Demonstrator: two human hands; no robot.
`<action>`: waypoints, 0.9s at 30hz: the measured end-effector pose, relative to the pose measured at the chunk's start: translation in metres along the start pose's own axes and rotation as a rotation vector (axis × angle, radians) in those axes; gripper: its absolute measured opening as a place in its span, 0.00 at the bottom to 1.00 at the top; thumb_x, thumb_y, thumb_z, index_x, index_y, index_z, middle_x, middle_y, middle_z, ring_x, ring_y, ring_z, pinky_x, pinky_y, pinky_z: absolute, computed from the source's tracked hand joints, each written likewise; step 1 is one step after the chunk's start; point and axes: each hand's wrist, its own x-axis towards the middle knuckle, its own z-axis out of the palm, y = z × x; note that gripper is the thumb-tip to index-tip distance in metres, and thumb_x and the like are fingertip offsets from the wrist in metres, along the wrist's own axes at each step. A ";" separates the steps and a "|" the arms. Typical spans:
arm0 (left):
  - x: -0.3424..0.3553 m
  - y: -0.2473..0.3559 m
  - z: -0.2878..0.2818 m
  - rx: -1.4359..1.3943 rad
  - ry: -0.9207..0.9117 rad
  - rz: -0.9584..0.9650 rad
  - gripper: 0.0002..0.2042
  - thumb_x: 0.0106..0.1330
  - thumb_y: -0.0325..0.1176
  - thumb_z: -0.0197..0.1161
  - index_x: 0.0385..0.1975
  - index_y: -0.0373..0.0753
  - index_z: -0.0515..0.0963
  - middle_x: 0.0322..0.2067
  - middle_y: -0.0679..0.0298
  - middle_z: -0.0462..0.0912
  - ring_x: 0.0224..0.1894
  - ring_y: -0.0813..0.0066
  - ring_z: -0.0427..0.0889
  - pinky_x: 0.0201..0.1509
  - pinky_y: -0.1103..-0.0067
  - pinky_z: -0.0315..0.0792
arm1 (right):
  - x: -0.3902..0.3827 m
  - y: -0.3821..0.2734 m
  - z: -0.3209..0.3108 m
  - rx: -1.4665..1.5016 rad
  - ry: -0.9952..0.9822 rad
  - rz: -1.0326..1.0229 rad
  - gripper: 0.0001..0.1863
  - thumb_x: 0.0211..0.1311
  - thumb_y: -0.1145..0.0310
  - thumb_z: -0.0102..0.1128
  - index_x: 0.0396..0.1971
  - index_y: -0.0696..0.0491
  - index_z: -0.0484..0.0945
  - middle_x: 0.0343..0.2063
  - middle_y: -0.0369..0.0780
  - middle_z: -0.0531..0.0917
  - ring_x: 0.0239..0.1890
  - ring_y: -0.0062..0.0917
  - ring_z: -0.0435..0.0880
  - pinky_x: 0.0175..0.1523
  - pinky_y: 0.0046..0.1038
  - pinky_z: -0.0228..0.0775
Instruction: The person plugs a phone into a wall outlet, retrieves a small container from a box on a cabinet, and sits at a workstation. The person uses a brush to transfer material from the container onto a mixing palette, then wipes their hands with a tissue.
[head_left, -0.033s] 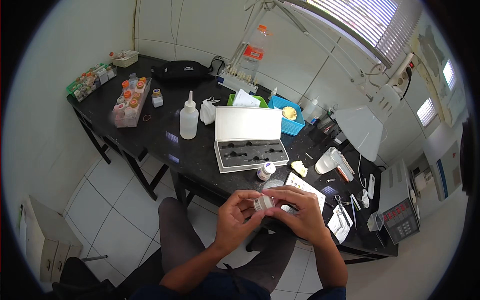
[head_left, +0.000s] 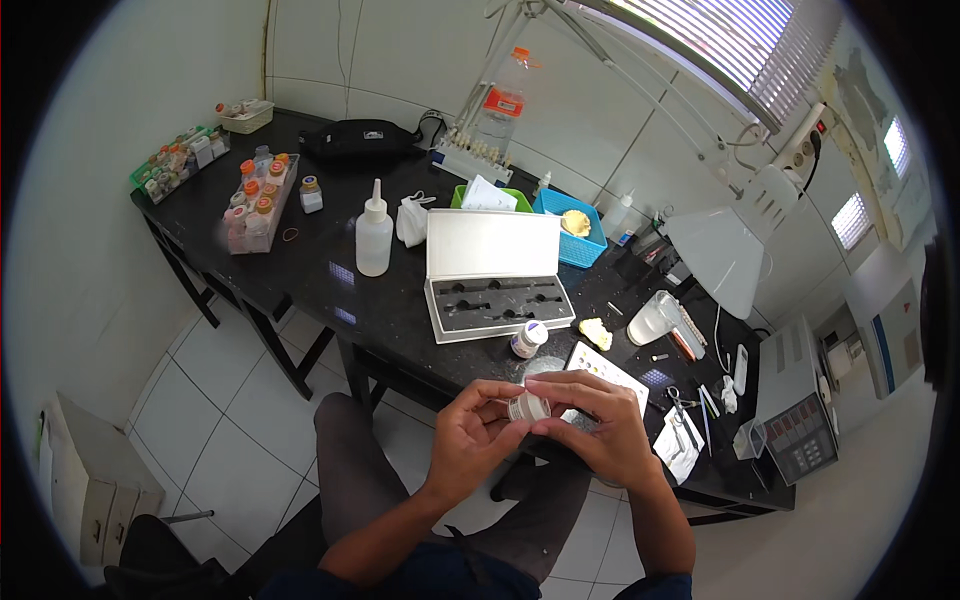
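Just in front of the table's near edge I hold a small white jar (head_left: 527, 407) tilted on its side. My left hand (head_left: 470, 445) is closed round its base end, thumb and fingers pinching it. From the other side my right hand (head_left: 597, 425) grips the jar's right end with thumb and fingertips, which partly cover it. Beyond my hands stands another small jar (head_left: 529, 340) with a white and purple lid. Beside it lies a white palette (head_left: 610, 375) with round spots, partly hidden by my right hand.
An open white case (head_left: 496, 247) with dark foam stands on the black table (head_left: 400, 345). Around it are a squeeze bottle (head_left: 374, 245), a blue basket (head_left: 575, 250) and a glass of cloudy liquid (head_left: 652, 320). Tools lie on white tissue (head_left: 680, 447); jars fill a tray (head_left: 262, 215) at left.
The view has shifted very slightly. Both hands stay on the white jar, with hardly any movement.
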 end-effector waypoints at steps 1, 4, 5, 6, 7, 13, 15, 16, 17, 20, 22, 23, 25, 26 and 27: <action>-0.001 0.001 0.002 -0.002 -0.006 -0.008 0.16 0.62 0.20 0.64 0.49 0.30 0.70 0.45 0.57 0.78 0.49 0.74 0.80 0.56 0.79 0.75 | -0.005 -0.003 -0.004 -0.020 -0.009 -0.001 0.21 0.52 0.73 0.71 0.49 0.50 0.83 0.45 0.41 0.83 0.34 0.24 0.84 0.42 0.26 0.78; -0.004 0.003 0.006 0.029 -0.101 -0.079 0.15 0.65 0.24 0.63 0.50 0.29 0.70 0.42 0.56 0.80 0.46 0.75 0.81 0.52 0.80 0.77 | -0.019 -0.008 -0.013 -0.110 -0.011 -0.061 0.21 0.53 0.72 0.70 0.50 0.48 0.83 0.47 0.41 0.82 0.37 0.25 0.84 0.43 0.27 0.78; -0.006 0.003 0.008 -0.045 -0.110 -0.170 0.15 0.66 0.25 0.63 0.50 0.29 0.71 0.42 0.56 0.80 0.44 0.75 0.82 0.50 0.80 0.78 | -0.025 -0.004 -0.016 -0.136 -0.026 -0.111 0.20 0.54 0.71 0.70 0.49 0.49 0.82 0.47 0.40 0.81 0.41 0.28 0.83 0.44 0.28 0.77; -0.004 0.004 0.008 -0.115 -0.122 -0.255 0.15 0.67 0.27 0.63 0.50 0.29 0.71 0.41 0.56 0.81 0.42 0.75 0.83 0.48 0.80 0.79 | -0.028 -0.003 -0.018 -0.142 -0.018 -0.110 0.20 0.54 0.71 0.70 0.49 0.49 0.82 0.47 0.40 0.81 0.41 0.28 0.83 0.44 0.28 0.77; -0.005 0.002 0.007 -0.115 -0.132 -0.255 0.15 0.67 0.27 0.63 0.50 0.29 0.71 0.41 0.56 0.81 0.42 0.75 0.83 0.48 0.80 0.79 | -0.031 -0.003 -0.020 -0.172 -0.062 -0.155 0.20 0.54 0.71 0.69 0.49 0.49 0.82 0.47 0.40 0.82 0.41 0.29 0.83 0.45 0.29 0.76; -0.013 -0.006 0.002 -0.191 -0.236 -0.465 0.14 0.66 0.29 0.64 0.48 0.29 0.73 0.41 0.56 0.82 0.40 0.75 0.84 0.48 0.80 0.80 | -0.046 -0.010 -0.020 -0.231 -0.077 -0.156 0.18 0.53 0.66 0.71 0.46 0.52 0.82 0.41 0.40 0.83 0.39 0.32 0.83 0.43 0.31 0.75; -0.018 0.000 0.012 -0.079 -0.201 -0.331 0.14 0.66 0.28 0.64 0.48 0.29 0.73 0.42 0.56 0.82 0.43 0.75 0.83 0.50 0.79 0.80 | -0.052 -0.009 -0.019 -0.185 -0.063 0.088 0.21 0.53 0.62 0.72 0.46 0.54 0.81 0.37 0.42 0.83 0.37 0.32 0.84 0.42 0.32 0.77; -0.020 -0.005 0.014 -0.080 -0.204 -0.334 0.14 0.66 0.28 0.64 0.48 0.29 0.73 0.42 0.56 0.82 0.43 0.75 0.83 0.50 0.79 0.80 | -0.054 -0.008 -0.018 -0.186 -0.061 0.091 0.21 0.53 0.62 0.72 0.46 0.54 0.81 0.37 0.42 0.83 0.37 0.32 0.84 0.42 0.32 0.77; -0.023 -0.012 0.014 -0.037 -0.212 -0.281 0.14 0.66 0.27 0.64 0.48 0.29 0.73 0.43 0.56 0.81 0.45 0.75 0.82 0.51 0.78 0.79 | -0.055 -0.008 -0.017 -0.245 -0.072 0.119 0.24 0.53 0.60 0.71 0.48 0.54 0.80 0.35 0.42 0.83 0.36 0.33 0.85 0.42 0.32 0.78; -0.028 -0.013 0.014 -0.030 -0.194 -0.262 0.14 0.66 0.27 0.64 0.49 0.29 0.73 0.45 0.55 0.81 0.48 0.74 0.81 0.52 0.78 0.79 | -0.052 -0.018 -0.017 -0.225 -0.080 0.117 0.29 0.53 0.58 0.71 0.54 0.53 0.76 0.35 0.42 0.82 0.38 0.34 0.85 0.44 0.32 0.79; -0.031 -0.010 0.015 -0.075 -0.175 -0.300 0.14 0.67 0.27 0.63 0.49 0.29 0.73 0.45 0.55 0.81 0.49 0.75 0.81 0.52 0.78 0.79 | -0.050 -0.025 -0.021 -0.154 -0.073 0.096 0.31 0.54 0.58 0.71 0.57 0.51 0.74 0.36 0.41 0.82 0.40 0.34 0.85 0.46 0.32 0.78; -0.030 -0.008 0.014 -0.115 -0.153 -0.331 0.15 0.67 0.28 0.63 0.49 0.29 0.73 0.44 0.55 0.81 0.48 0.75 0.81 0.51 0.78 0.79 | -0.050 -0.025 -0.023 -0.199 -0.119 0.027 0.31 0.53 0.59 0.71 0.58 0.51 0.74 0.37 0.41 0.82 0.40 0.32 0.85 0.45 0.32 0.79; -0.030 -0.008 0.010 -0.144 -0.133 -0.391 0.15 0.67 0.30 0.63 0.50 0.30 0.73 0.43 0.56 0.82 0.45 0.75 0.82 0.49 0.79 0.80 | -0.054 -0.022 -0.025 -0.260 -0.192 -0.037 0.29 0.53 0.61 0.71 0.57 0.49 0.75 0.43 0.41 0.81 0.44 0.33 0.83 0.46 0.34 0.78; -0.031 -0.009 0.010 -0.145 -0.136 -0.398 0.15 0.67 0.30 0.63 0.50 0.30 0.73 0.43 0.56 0.82 0.45 0.75 0.82 0.49 0.79 0.80 | -0.056 -0.022 -0.026 -0.260 -0.190 -0.030 0.29 0.53 0.61 0.71 0.57 0.49 0.75 0.43 0.41 0.81 0.44 0.33 0.83 0.46 0.34 0.78; -0.032 -0.010 0.010 -0.179 -0.150 -0.429 0.15 0.67 0.30 0.63 0.50 0.30 0.73 0.43 0.56 0.82 0.44 0.76 0.82 0.49 0.79 0.80 | -0.055 -0.022 -0.025 -0.269 -0.218 -0.019 0.27 0.56 0.63 0.68 0.56 0.49 0.74 0.43 0.41 0.80 0.45 0.35 0.82 0.47 0.35 0.77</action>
